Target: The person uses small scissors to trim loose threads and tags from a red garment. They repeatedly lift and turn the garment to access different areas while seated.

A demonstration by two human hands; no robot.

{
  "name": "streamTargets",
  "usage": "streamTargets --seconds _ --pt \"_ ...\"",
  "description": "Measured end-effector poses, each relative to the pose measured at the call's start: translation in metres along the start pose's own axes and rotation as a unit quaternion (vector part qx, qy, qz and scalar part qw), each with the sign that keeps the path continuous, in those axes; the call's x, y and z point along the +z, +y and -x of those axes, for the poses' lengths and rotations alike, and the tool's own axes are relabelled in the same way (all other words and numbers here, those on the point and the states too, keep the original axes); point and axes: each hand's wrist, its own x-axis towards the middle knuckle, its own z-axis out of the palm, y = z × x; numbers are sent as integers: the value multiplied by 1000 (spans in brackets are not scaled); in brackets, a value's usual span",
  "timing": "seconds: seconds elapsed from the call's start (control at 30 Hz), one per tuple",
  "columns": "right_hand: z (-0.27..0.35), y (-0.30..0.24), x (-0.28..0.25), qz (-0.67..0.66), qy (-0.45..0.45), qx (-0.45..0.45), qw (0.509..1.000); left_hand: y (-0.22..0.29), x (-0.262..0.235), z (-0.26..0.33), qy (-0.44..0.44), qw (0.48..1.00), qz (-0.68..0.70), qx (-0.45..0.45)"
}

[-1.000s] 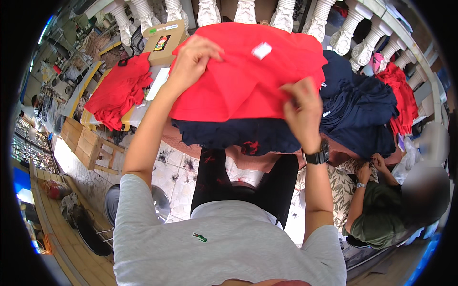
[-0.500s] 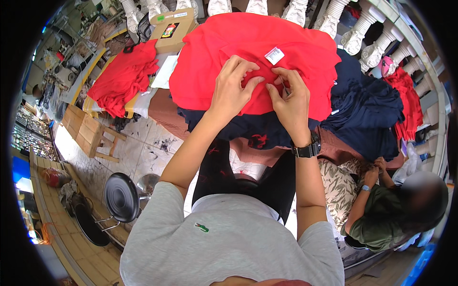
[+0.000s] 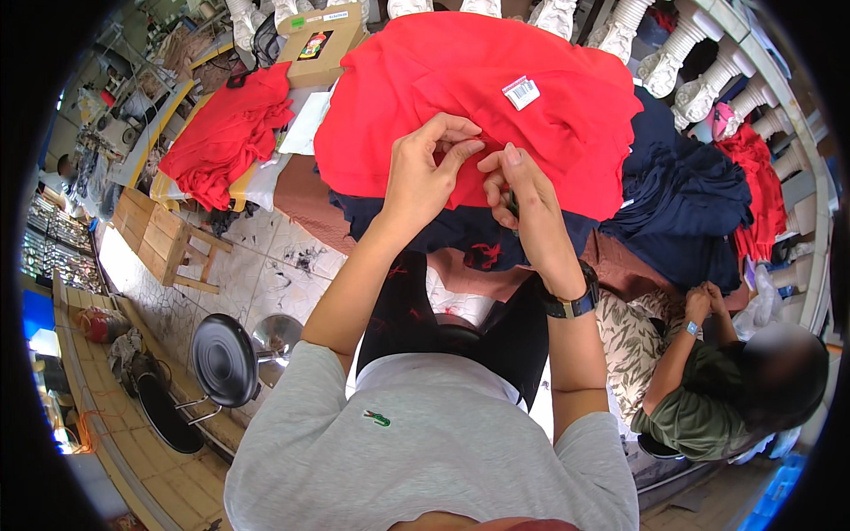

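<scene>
A pile of red cloth (image 3: 549, 150) lies spread in front of me, with a white label (image 3: 521, 92) on its top. Over its near part, my left hand (image 3: 425, 164) is closed, thumb and forefinger pinching at the red fabric; its fingertips hide the exact grip. Close by on the right, my right hand (image 3: 527, 195) is curled with its thumb and forefinger pointing up and left. A small, dark metallic tool (image 3: 512, 203) shows partly inside its fingers; the rest is hidden. Dark navy cloth (image 3: 416, 228) sticks out below the red pile.
On the right lie navy garments (image 3: 677, 195) and a red garment (image 3: 757, 190). A co-worker (image 3: 708, 380) sits there. At the left are more red garments (image 3: 235, 133), a cardboard box (image 3: 323, 53), a wooden stool (image 3: 159, 239) and a black round stool (image 3: 223, 360). White balusters (image 3: 660, 71) line the back.
My right hand has turned and drawn slightly toward me, its fingers curling and its thumb rising. My left hand has dropped a little. The co-worker's hands have shifted slightly.
</scene>
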Motion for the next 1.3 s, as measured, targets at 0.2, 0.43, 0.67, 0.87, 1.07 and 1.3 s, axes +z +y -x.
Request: streamTargets --seconds 0.2,0.43,0.67,0.87,1.07,1.3 --pt "-10 7 -2 -13 -7 68 998 2 -4 1 -16 1000 -3 -3" --pt "-19 16 -8 14 -28 69 997 1 -6 3 -34 999 9 -14" --pt "-24 10 -4 87 31 35 995 4 -10 4 -47 999 12 -3" --pt "-29 13 -7 105 21 26 994 2 -10 5 -35 999 8 12" --pt "-22 9 -9 35 -29 48 998 -5 -6 13 61 998 2 -5" --pt "-15 7 4 32 -53 52 997 7 -17 12 40 996 -77 36"
